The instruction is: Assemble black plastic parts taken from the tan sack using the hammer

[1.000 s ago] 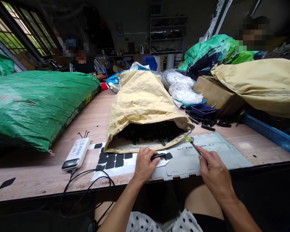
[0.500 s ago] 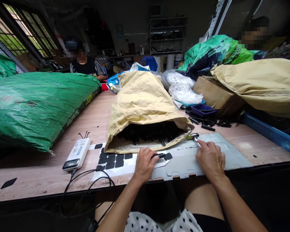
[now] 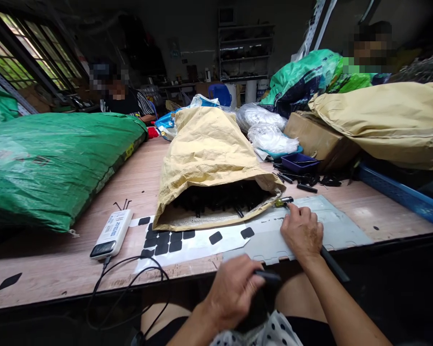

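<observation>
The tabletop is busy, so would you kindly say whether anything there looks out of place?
One black patch lies alone on the tabletop, left of the white device, whereas similar patches sit on the white sheet. Loose black pieces also lie scattered beside the purple tray.

A white garment [image 3: 279,331] dotted with black is worn with black bottoms [image 3: 309,331]; both forearms [image 3: 337,300] are exposed.

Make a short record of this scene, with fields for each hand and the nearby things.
Left hand: holds a black piece, details blurred
Right hand: holds a hammer-like tool over the grey sheet
Centre: tan sack, mouth open, dark pieces inside
White sheet: bears black rounded squares
Picture left: green sack, white device
Picture right: purple tray, blue basket
</observation>
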Available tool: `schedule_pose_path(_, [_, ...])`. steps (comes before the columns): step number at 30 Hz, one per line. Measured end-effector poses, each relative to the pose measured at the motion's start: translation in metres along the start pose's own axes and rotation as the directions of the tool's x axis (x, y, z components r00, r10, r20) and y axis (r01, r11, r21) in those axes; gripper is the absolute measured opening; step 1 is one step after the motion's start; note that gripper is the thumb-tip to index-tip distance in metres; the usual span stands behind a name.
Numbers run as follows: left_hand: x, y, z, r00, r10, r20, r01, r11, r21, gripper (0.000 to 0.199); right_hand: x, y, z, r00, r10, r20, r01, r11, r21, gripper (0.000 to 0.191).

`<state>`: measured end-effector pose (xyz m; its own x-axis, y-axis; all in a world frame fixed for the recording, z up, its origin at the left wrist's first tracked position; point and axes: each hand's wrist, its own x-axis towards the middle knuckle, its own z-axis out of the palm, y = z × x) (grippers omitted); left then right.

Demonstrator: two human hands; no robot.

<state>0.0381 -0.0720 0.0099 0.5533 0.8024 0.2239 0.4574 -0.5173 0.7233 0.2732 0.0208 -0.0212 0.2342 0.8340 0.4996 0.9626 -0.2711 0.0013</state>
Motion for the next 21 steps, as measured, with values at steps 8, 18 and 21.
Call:
schedule_pose_path(8, [-0.046, -0.048, 0.055, 0.747, -0.621, 0.239, 0.591, 0.784, 0.191, 0.036, -0.001, -0.001, 0.0, 1.0, -0.006, -0.007, 0.006, 1.0, 0.013, 0.032])
schedule_pose_path(18, [0.032, 0.01, -0.005, 0.874, -0.457, 0.168, 0.467, 0.884, -0.024, 0.033, 0.0, 0.0, 0.004, 1.0, 0.001, -0.015, -0.001, 1.0, 0.012, 0.032])
schedule_pose_path(21, [0.084, -0.007, -0.025, 0.789, -0.551, -0.273, 0.591, 0.802, 0.087, 0.038, -0.001, 0.0, 0.002, 1.0, 0.0, -0.017, 0.0, 1.0, 0.016, 0.033])
